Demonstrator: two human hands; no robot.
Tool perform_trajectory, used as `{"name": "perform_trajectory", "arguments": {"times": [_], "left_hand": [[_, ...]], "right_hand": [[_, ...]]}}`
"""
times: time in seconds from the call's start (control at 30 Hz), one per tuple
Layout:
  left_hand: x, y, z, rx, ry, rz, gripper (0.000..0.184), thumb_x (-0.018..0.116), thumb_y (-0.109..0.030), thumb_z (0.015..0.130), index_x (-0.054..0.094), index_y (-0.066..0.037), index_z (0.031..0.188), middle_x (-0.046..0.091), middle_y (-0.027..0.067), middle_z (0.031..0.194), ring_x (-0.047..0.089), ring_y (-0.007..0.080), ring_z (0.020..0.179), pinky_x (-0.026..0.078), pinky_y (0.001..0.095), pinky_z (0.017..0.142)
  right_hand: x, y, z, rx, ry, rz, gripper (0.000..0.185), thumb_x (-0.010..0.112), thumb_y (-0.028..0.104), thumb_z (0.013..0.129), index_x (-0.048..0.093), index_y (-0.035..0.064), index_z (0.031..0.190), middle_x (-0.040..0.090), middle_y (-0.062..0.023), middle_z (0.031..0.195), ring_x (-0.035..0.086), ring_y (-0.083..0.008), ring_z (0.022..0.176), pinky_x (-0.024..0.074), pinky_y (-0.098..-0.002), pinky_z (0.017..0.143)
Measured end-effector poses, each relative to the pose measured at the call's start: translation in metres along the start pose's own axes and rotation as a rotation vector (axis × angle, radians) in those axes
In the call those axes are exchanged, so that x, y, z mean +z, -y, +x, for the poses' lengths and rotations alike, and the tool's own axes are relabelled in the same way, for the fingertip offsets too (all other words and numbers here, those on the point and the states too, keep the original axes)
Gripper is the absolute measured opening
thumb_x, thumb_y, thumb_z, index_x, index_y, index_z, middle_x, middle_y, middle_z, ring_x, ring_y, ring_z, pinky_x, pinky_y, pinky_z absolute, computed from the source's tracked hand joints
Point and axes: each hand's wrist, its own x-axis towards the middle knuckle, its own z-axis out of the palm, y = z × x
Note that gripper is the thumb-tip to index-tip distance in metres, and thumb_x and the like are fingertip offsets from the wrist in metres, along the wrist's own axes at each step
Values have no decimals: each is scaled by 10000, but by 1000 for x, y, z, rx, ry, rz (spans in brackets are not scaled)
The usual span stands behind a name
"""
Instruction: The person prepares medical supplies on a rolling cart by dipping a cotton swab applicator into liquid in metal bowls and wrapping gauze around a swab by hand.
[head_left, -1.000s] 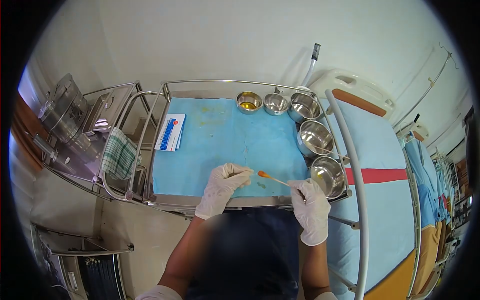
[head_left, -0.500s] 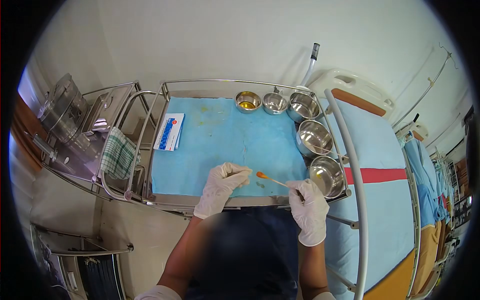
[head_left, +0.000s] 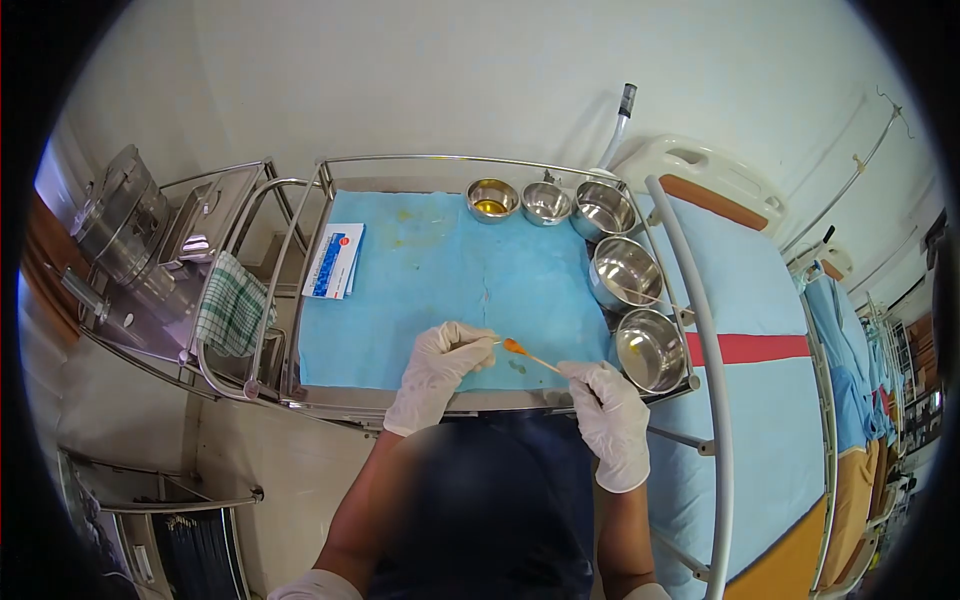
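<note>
Both my hands wear white gloves. Between the fingertips of my right hand (head_left: 607, 415) is a thin-sticked cotton swab (head_left: 537, 360), its orange-stained tip pointing left. My left hand (head_left: 442, 365) is closed in a pinch just left of that tip; something tiny and pale seems to show at its fingertips, too small to name. The swab's tip is very close to the left fingertips, and I cannot tell whether they touch. Beneath both hands lies a blue sheet (head_left: 400, 330) with yellowish and darker stains.
A steel bowl with amber liquid (head_left: 493, 201) and several other steel bowls (head_left: 651, 350) line the trolley's back and right edges. A white-and-blue box (head_left: 333, 262) lies at left. The bed rail (head_left: 712, 400) rises at right. A checked cloth (head_left: 235, 305) hangs on the left trolley.
My right hand has moved slightly left, bringing the swab's orange tip nearer to my left fingertips. The left hand has barely shifted.
</note>
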Motion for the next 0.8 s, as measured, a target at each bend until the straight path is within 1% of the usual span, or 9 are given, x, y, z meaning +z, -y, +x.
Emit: {"name": "perform_trajectory", "arguments": {"times": [0.13, 0.27, 0.43, 0.63, 0.8], "left_hand": [[-3, 1, 1, 5, -8, -7, 71, 698, -26, 864, 702, 21, 918, 673, 64, 736, 577, 86, 656, 459, 181, 628], [-3, 2, 2, 15, 14, -26, 79, 704, -28, 862, 702, 19, 925, 672, 61, 745, 588, 91, 662, 466, 184, 637], [-4, 3, 3, 16, 6, -46, 74, 700, -28, 867, 703, 17, 926, 672, 63, 767, 600, 96, 677, 475, 190, 646], [-4, 3, 4, 3, 26, -19, 71, 705, -30, 871, 704, 16, 925, 671, 67, 788, 609, 100, 693, 483, 195, 653], [-6, 0, 2, 21, 17, 11, 69, 701, -32, 876, 704, 18, 923, 669, 66, 793, 612, 102, 703, 483, 196, 655]], "right_hand": [[8, -9, -1, 19, 16, 118, 234, 622, -30, 845, 725, 83, 1022, 627, -8, 817, 550, -159, 666, 447, -271, 640], [-2, -2, -1, -78, 47, -173, 232, 617, -32, 853, 726, 93, 1014, 639, -6, 829, 562, -160, 668, 453, -279, 641], [2, -7, -2, -161, 44, -308, 224, 620, -28, 855, 726, 97, 1008, 653, -4, 848, 572, -163, 671, 458, -277, 639], [-2, 1, 0, -113, -9, -192, 213, 632, -20, 852, 726, 98, 1003, 655, -4, 845, 579, -165, 681, 459, -279, 637], [2, -2, -1, -177, 57, -227, 209, 636, -27, 845, 725, 82, 1000, 657, -7, 846, 580, -162, 683, 459, -271, 636]]}}
